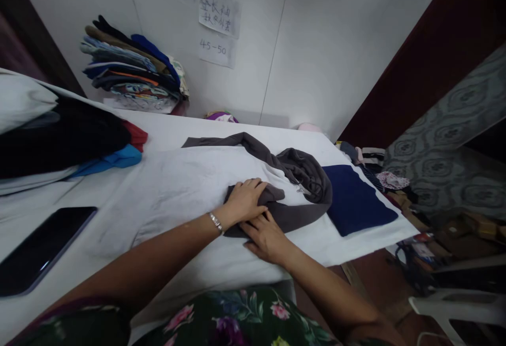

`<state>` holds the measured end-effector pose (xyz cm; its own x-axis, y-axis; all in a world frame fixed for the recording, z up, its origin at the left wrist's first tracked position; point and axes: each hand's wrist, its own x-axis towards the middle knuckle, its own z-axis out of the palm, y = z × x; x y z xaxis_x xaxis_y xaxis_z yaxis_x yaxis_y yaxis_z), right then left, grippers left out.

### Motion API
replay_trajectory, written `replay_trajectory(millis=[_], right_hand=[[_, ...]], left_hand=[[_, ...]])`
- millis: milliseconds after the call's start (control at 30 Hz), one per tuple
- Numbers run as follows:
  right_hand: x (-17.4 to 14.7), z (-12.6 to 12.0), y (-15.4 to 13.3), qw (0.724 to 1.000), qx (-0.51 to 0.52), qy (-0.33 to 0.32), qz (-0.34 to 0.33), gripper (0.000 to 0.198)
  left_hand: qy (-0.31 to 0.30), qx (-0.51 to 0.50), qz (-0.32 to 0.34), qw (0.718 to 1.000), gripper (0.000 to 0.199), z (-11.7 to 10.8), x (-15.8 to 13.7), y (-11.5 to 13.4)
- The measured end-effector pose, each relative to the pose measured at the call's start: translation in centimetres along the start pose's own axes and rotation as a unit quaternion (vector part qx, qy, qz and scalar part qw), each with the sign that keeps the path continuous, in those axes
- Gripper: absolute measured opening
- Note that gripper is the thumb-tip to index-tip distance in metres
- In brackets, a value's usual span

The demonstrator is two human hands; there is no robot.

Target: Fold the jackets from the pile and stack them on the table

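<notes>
White-covered table (pixel 356 246) set against a pale wall, with a stack of folded clothes (pixel 132 75) at the far left and a dark phone (pixel 39 248) near the front edge. Grey garment (pixel 300 177) lies mid-table, partly folded, beside a navy folded cloth (pixel 356 198). Left hand (pixel 247 198) rests flat on the grey fabric, fingers together; right hand (pixel 266 238) presses its edge, fingers spread. Fabric judged soft, light and limp; best gripped at the folded edges

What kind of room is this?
Probably a clothes-sorting or folding workroom: a stack of folded multicoloured garments against the wall, handwritten paper notes above, a grey fabric garment under both hands.
</notes>
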<state>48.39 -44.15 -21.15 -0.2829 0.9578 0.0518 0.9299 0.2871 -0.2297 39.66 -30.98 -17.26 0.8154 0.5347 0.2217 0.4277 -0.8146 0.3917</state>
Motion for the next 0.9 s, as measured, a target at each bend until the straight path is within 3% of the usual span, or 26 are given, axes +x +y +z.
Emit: replay_trajectory(millis=[133, 200, 233, 267, 333, 367, 433, 533, 600, 700, 767, 900], right_hand=[[-2.6, -0.3, 2.2, 0.997, -0.042, 0.040, 0.053, 0.064], [-3.8, -0.6, 3.6, 0.993, -0.060, 0.068, 0.074, 0.069], [-4.4, -0.7, 4.4, 0.990, -0.069, 0.084, 0.085, 0.071], [-5.0, -0.8, 5.0, 0.987, -0.079, 0.100, 0.096, 0.073], [-5.9, -0.8, 6.2, 0.981, -0.095, 0.126, 0.115, 0.077], [-6.3, -0.6, 6.7, 0.978, -0.101, 0.135, 0.121, 0.079], [-7.0, -0.3, 7.5, 0.974, -0.107, 0.150, 0.129, 0.084], [-7.7, 0.3, 8.4, 0.967, -0.096, 0.186, 0.141, 0.090], [-7.9, 0.3, 8.9, 0.965, -0.075, 0.212, 0.137, 0.090], [-7.8, -0.3, 9.6, 0.969, -0.017, 0.232, 0.081, 0.082], [-7.6, -0.9, 10.1, 0.965, 0.053, 0.250, 0.049, 0.071], [-7.1, -1.6, 11.1, 0.912, 0.204, 0.327, 0.137, 0.049]], left_hand=[[0.025, -0.067, -0.103, 0.992, 0.017, -0.5, 3.6, -1.2], [0.124, -0.162, -0.153, 0.967, 0.020, -2.4, 4.4, -2.5], [0.202, -0.258, -0.179, 0.928, 0.022, -3.6, 4.3, -3.1], [0.283, -0.369, -0.200, 0.862, 0.024, -4.8, 3.9, -3.8], [0.404, -0.550, -0.217, 0.698, 0.024, -6.9, 1.9, -5.1], [0.428, -0.579, -0.219, 0.658, 0.022, -7.6, 0.3, -5.7], [0.437, -0.595, -0.237, 0.631, 0.017, -8.2, -3.6, -7.1], [0.378, -0.601, -0.360, 0.604, 0.013, -7.5, -9.3, -9.0], [0.322, -0.590, -0.409, 0.618, 0.011, -7.0, -11.9, -9.6], [0.267, -0.569, -0.403, 0.665, 0.011, -7.5, -13.2, -9.5], [0.291, -0.557, -0.372, 0.683, 0.011, -8.7, -13.0, -9.1], [0.337, -0.520, -0.317, 0.718, 0.023, -10.5, -11.7, -9.5]])
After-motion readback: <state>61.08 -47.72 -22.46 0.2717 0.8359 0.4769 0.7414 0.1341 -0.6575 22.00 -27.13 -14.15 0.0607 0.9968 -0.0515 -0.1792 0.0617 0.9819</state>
